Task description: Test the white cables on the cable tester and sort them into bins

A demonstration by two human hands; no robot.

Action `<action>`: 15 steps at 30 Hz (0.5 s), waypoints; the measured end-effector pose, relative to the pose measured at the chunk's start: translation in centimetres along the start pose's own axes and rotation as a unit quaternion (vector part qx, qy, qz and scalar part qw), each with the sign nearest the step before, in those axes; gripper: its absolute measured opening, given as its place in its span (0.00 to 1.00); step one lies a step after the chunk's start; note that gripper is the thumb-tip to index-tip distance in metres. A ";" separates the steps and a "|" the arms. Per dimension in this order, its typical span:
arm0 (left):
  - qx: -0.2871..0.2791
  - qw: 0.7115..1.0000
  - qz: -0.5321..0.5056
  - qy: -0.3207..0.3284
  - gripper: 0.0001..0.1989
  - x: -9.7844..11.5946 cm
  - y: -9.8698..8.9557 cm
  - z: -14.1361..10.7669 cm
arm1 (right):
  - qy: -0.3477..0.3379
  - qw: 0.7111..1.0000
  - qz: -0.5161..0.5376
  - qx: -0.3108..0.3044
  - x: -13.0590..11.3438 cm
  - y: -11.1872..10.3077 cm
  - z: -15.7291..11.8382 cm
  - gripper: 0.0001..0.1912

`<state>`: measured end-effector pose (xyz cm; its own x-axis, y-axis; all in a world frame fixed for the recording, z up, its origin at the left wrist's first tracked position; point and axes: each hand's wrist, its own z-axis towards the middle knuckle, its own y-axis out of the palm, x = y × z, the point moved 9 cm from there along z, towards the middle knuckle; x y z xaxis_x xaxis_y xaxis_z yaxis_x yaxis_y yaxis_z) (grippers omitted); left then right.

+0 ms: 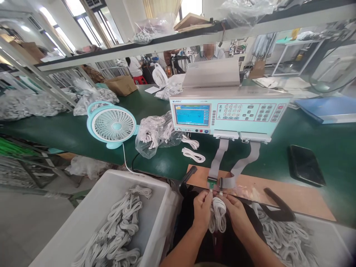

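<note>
Between my two hands hangs a coiled white cable (218,215), just in front of the wooden board (250,189). My left hand (202,208) pinches one cable end at a small green connector board (212,184). The other end is held by my right hand (235,207), at a dark upright connector (221,184). Grey ribbon cables (219,157) run from these connectors up to the front of a tester (228,113) with a lit blue screen. Whether the plugs are fully seated cannot be made out.
A white bin (158,185) of coiled cables stands at left, another bin (328,233) at lower right. On the green table (155,167) are a fan (115,124), bagged cables (151,137), two loose coils (194,155) and a phone (306,165). A person (210,53) sits behind the tester.
</note>
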<state>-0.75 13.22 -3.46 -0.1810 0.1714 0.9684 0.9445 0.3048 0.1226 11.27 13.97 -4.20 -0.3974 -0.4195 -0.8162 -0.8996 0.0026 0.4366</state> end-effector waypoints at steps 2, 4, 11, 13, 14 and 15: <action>0.004 1.000 -0.017 -0.008 0.18 -0.4 0.1 0.0 | 0.003 1.000 0.000 0.000 0.0 0.0 0.0 0.18; 0.006 1.000 -0.027 -0.012 0.18 -0.6 0.3 -0.1 | 0.007 1.000 0.001 -0.001 0.0 0.0 -0.1 0.17; -0.010 1.000 0.005 -0.022 0.23 -1.0 0.3 0.0 | 0.003 0.999 -0.036 0.018 0.1 -0.3 -0.1 0.18; -0.026 0.999 -0.012 -0.032 0.23 -1.2 0.4 0.2 | 0.003 0.998 -0.060 0.021 0.3 -0.6 -0.1 0.19; -0.034 0.999 -0.021 -0.034 0.24 -1.1 0.5 0.4 | 0.000 0.997 -0.070 0.022 0.4 -0.9 0.0 0.19; -0.043 0.998 -0.025 -0.034 0.24 -1.1 0.6 0.6 | -0.004 0.997 -0.080 0.023 0.5 -1.2 0.2 0.19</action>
<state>-0.14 13.81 -4.55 -0.2447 0.2227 0.9437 0.9531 0.2340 0.1919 12.12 13.96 -5.22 -0.2494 -0.4111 -0.8768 -0.9589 -0.0219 0.2830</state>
